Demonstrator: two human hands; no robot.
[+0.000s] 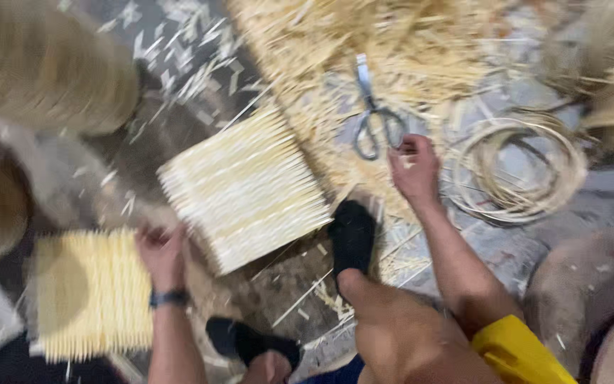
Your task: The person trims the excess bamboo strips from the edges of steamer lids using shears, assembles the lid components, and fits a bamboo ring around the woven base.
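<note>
1. Head view: the person sits on the floor [179,135], legs folded, both feet in black socks [353,235].
2. The right hand [415,167] reaches forward to a pair of scissors [373,117] that lies on a heap of pale straw-like strips [364,35]. Its fingers are curled just beside the scissors' loops; motion blur hides whether the grip touches them, so I cannot tell if it is clenched on anything.
3. The scissors lie with the blades pointing away from the person and the handles nearest the right hand.
4. The left hand [161,252] rests at the right edge of a small flat mat of yellow sticks [87,291], low on the left. The fingers are bent at that edge; whether the grip is grasping the mat or only touching it cannot be told. A dark band sits on this wrist.
5. A larger pale stick mat [243,188] lies tilted between the two hands, just beside the left one.
6. A coil of thin cane [516,167] lies on the floor to the right of the right hand, near but apart.
7. Cut stick scraps are scattered over the floor beyond the larger mat.
</note>
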